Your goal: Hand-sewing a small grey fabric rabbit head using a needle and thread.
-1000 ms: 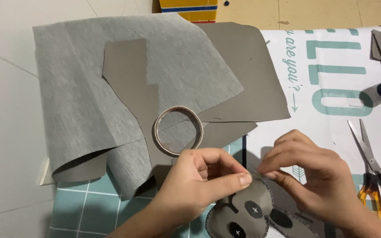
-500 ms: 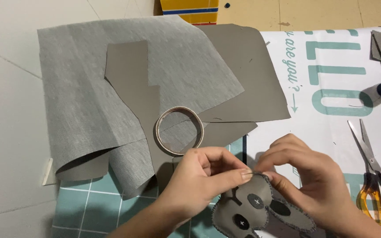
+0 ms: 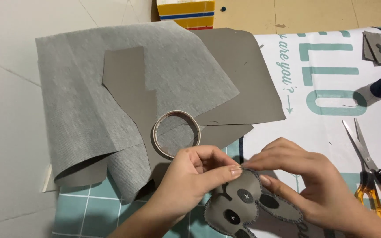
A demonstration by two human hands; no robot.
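Counter [image 3: 9, 132] carried grey fabric sheet [image 3: 89, 101], tape ring [image 3: 176, 133], scissors [image 3: 371, 172]. Stitched grey plush piece [image 3: 239, 207] had come up and left since half-second ago. Left hand [image 3: 190, 180] and right hand [image 3: 314, 185] fingers pinched narrow on its top edge; work was continuing there.

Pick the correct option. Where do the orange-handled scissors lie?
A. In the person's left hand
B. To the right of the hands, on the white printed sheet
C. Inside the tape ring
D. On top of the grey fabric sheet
B: the scissors lie on the white printed sheet, right of the right hand and untouched.
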